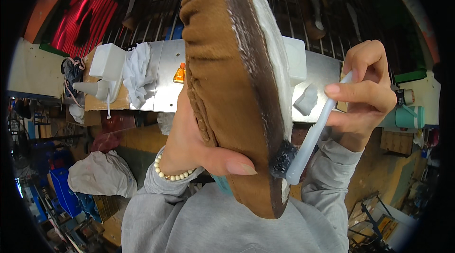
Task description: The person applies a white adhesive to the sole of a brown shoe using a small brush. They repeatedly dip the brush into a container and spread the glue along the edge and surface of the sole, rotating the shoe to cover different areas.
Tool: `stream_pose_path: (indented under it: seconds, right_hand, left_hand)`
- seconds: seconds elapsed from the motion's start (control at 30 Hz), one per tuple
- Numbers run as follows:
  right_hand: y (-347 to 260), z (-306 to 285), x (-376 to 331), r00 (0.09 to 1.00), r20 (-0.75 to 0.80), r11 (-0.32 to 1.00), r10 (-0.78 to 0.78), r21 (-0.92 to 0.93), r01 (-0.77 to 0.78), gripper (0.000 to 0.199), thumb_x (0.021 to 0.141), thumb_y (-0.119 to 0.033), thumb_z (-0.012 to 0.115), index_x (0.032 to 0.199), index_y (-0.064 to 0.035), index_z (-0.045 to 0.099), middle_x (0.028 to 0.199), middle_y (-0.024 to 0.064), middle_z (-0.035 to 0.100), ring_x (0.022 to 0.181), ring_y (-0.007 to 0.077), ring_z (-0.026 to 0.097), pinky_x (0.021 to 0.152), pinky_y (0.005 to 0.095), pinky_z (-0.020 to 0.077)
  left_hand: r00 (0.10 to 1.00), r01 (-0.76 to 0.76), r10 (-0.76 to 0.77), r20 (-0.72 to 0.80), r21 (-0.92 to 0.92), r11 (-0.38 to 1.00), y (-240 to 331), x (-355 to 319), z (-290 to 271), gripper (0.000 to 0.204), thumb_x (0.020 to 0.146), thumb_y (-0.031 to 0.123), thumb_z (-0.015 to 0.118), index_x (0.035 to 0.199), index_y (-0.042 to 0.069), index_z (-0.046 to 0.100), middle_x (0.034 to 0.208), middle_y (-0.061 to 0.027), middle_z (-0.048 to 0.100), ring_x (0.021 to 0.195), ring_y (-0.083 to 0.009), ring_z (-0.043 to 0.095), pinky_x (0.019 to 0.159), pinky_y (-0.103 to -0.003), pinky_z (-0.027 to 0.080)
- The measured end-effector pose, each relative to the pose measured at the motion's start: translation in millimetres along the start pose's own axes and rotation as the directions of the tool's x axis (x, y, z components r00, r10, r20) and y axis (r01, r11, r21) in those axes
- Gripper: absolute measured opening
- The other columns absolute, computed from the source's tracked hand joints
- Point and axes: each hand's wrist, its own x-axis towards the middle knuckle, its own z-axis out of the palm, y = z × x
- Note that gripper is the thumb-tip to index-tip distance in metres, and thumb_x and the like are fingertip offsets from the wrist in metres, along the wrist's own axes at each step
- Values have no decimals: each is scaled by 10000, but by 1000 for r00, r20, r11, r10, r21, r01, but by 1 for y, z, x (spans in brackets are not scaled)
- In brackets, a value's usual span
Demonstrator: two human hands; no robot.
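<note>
A brown suede shoe upper (227,87) with gathered pleats stands upright before me, close to the camera. Along its right side run a dark, wet-looking band (251,58) and a white underside (270,25). My left hand (189,141), wearing a beaded bracelet (177,176), is closed round the shoe from the left, its thumb across the suede. With fingers pinched on its white handle (313,137), my right hand (367,94) holds a brush. Its dark bristles (285,157) touch the lower part of the dark band. A bit of teal (221,184) shows below my left thumb.
Behind the shoe, a metal bench (166,65) carries a white container (107,62), a nozzle bottle (92,90), crumpled paper (137,73) and an amber bottle (179,73). Beyond it, a rack of rods (156,11) bears shoes, with red light at left. A teal canister (408,117) stands right.
</note>
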Motion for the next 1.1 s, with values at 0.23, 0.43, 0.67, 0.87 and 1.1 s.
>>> stream_pose_path:
  seconds: [0.23, 0.43, 0.67, 0.87, 1.1]
  right_hand:
    - [-4, 7, -16, 999, 7, 996, 35, 83, -35, 501, 414, -415, 952, 848, -201, 819, 822, -26, 436, 736, 137, 459, 614, 251, 325]
    - [-12, 13, -28, 987, 77, 944, 139, 290, -156, 458, 427, -350, 970, 835, -197, 831, 771, -45, 442, 730, 125, 473, 617, 252, 313]
    - [13, 42, -30, 900, -129, 904, 416, 168, -393, 344, 588, -278, 933, 869, -113, 822, 860, -25, 441, 794, 127, 442, 655, 261, 335]
    - [-10, 23, -50, 940, -33, 873, 341, 383, -303, 352, 558, -302, 928, 848, -129, 826, 907, 1, 420, 782, 132, 433, 638, 254, 302]
    - [-19, 26, -27, 957, -67, 955, 281, 116, -272, 399, 525, -332, 931, 870, -157, 830, 928, 4, 419, 800, 145, 439, 657, 252, 328]
  left_hand:
    - [986, -7, -10, -164, -106, 994, -1, -12, -6, 919, 791, 497, 721, 1482, 21, 348, 1386, -156, 547, 1229, -266, 589, 1000, -417, 520]
    - [954, -121, 75, -292, -142, 982, -7, -25, -18, 850, 857, 535, 663, 1479, 33, 373, 1380, -159, 561, 1218, -271, 605, 982, -423, 543]
    - [976, -103, 61, -209, -197, 975, -9, -20, -12, 765, 966, 637, 498, 1467, 64, 427, 1330, -166, 611, 1129, -268, 669, 930, -433, 600]
    - [940, -41, 3, -342, -103, 994, 21, -2, -12, 824, 897, 637, 599, 1421, 19, 445, 1266, -182, 625, 1053, -268, 682, 861, -402, 607]
    - [875, -106, 75, -477, -37, 994, 29, 2, 2, 794, 888, 543, 633, 1460, 46, 397, 1318, -143, 590, 1100, -251, 641, 873, -378, 563]
